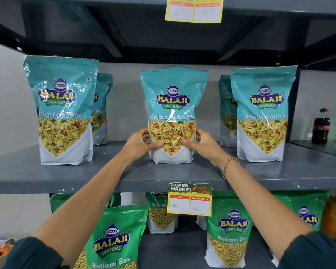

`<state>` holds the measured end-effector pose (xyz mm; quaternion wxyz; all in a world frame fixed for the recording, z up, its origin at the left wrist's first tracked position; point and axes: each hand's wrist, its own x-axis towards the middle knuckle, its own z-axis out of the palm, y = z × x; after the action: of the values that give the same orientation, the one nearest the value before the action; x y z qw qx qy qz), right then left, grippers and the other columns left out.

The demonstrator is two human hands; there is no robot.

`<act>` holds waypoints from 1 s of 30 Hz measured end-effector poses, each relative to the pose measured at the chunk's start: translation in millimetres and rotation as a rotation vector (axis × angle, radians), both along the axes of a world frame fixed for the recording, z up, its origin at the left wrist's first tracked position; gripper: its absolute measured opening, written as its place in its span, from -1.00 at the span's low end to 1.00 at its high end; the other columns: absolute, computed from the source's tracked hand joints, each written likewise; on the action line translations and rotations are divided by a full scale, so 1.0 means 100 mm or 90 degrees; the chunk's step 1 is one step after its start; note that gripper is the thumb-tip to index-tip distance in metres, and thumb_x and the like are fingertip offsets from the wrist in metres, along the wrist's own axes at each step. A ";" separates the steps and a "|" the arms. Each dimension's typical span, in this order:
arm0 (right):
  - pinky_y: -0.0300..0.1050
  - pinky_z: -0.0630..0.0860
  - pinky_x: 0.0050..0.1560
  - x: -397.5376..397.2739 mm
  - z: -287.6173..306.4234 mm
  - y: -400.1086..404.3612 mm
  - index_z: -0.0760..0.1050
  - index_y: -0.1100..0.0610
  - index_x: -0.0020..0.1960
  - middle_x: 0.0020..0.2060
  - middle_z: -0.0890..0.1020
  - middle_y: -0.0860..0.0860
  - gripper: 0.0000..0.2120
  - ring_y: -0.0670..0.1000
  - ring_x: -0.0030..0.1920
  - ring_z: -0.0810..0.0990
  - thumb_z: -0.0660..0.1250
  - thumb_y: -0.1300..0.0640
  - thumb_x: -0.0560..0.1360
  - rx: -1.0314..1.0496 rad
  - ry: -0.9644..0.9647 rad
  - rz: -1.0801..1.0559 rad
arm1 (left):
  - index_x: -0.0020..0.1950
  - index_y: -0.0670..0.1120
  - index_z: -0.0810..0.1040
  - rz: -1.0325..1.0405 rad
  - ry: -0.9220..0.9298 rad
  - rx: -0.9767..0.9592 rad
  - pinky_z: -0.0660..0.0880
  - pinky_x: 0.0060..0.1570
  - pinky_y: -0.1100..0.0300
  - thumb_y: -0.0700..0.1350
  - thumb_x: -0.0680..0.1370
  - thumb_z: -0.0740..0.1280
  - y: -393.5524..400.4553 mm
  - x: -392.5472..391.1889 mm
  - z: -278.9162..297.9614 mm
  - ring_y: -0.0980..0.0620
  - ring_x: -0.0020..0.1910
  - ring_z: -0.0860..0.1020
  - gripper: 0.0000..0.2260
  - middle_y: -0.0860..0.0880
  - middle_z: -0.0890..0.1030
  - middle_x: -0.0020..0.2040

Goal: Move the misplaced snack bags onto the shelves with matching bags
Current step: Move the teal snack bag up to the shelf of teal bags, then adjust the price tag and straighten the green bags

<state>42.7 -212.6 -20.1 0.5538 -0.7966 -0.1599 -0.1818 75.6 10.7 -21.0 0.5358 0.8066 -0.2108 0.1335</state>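
Head view looks onto a grey shelf [47, 171] whose front edge runs across the middle, with a dark shelf underside close above the bags. Below it, green bags [228, 233] stand in a row on a lower shelf. On the grey shelf a teal bag [62, 109] stands at the left and another teal bag [264, 113] at the right, each with a second one behind; wide bare gaps lie between them and the middle bag [173, 113]. That bag stands upright, set back from the front edge. The left hand [139, 144] and right hand [204, 144] press its lower sides, thumbs across the front. A price tag [190, 199] hangs from the edge. Bottles [320, 126] stand far right.
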 end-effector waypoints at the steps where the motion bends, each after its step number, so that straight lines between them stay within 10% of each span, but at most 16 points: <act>1: -0.17 0.43 0.08 -0.01 0.00 0.00 0.35 0.09 0.21 0.08 0.54 -0.03 -0.50 -0.07 0.08 0.50 0.45 0.02 0.35 -0.003 0.001 -0.002 | 0.31 -0.11 0.39 0.002 0.000 0.001 0.45 0.26 0.02 -0.02 0.30 0.53 0.00 0.00 0.00 -0.02 0.19 0.52 -0.36 -0.04 0.56 0.19; 9: -0.26 0.49 -0.01 -0.13 -0.01 -0.06 0.40 0.12 0.20 0.07 0.57 -0.04 -0.59 0.01 0.18 0.53 0.42 0.16 0.40 -0.007 0.068 0.029 | 0.34 -0.15 0.33 -0.034 0.049 0.024 0.45 0.26 0.05 0.00 0.40 0.44 0.00 -0.12 -0.03 -0.03 0.23 0.49 -0.42 -0.02 0.51 0.23; 17: -0.15 0.54 0.04 -0.62 0.02 0.09 0.55 0.03 -0.01 -0.03 0.63 -0.01 -0.82 -0.05 -0.01 0.58 0.25 0.24 0.48 -0.035 -0.186 -0.257 | 0.07 -0.09 0.48 0.190 -0.173 -0.049 0.51 0.01 0.09 0.10 0.54 0.23 0.05 -0.77 0.04 -0.04 -0.02 0.58 -0.72 -0.03 0.59 -0.08; 20: -0.44 0.48 -0.16 -1.01 -0.06 0.38 0.56 0.01 -0.15 -0.18 0.63 -0.11 -0.81 -0.19 -0.15 0.57 0.26 0.27 0.47 -0.010 -0.239 -0.225 | -0.08 -0.08 0.52 0.144 -0.172 -0.095 0.54 -0.05 0.06 0.08 0.56 0.21 0.11 -1.11 0.00 0.04 -0.25 0.58 -0.75 0.01 0.61 -0.25; 30: -0.26 0.45 -0.25 -1.87 -1.29 1.19 0.56 0.11 -0.23 -0.23 0.59 0.02 -0.83 -0.08 -0.26 0.55 0.27 0.34 0.41 0.014 -0.136 0.015 | -0.30 -0.04 0.48 0.105 0.005 -0.132 0.45 -0.42 0.24 0.02 0.61 0.13 0.55 -1.86 -1.30 0.16 -0.50 0.44 -0.67 0.02 0.48 -0.42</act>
<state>-144.6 -93.6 -149.4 0.5442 -0.7647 -0.2255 -0.2613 -110.7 66.1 -150.9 0.6045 0.7618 -0.1269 0.1954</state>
